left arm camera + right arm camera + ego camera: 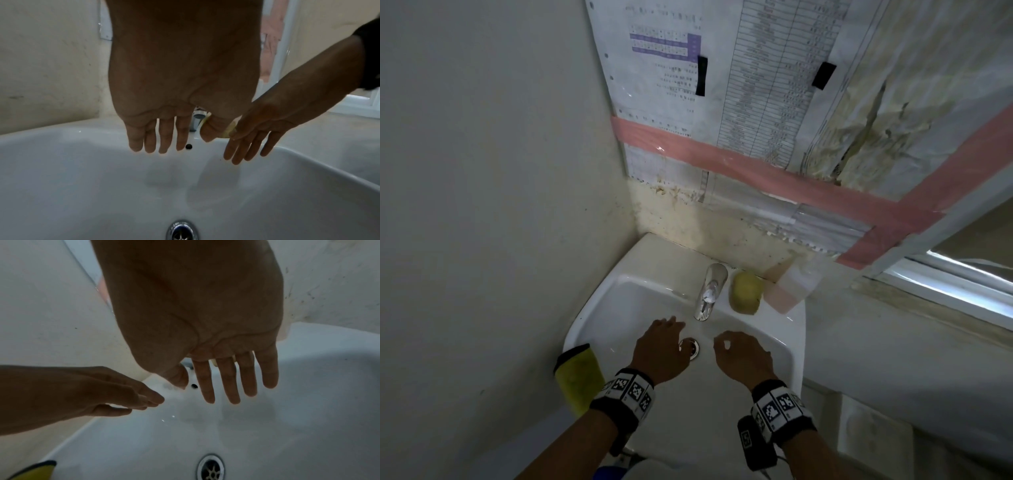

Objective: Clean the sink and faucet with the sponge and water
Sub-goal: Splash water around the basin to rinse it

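Yellow and probably soft, light and springy, the sponge (745, 292) sits on the far right ledge of the sink (599, 308) beside the faucet (709, 291), best pinched across its sides, while left hand (661, 346) and right hand (744, 354) hover empty, fingers apart, over the basin.
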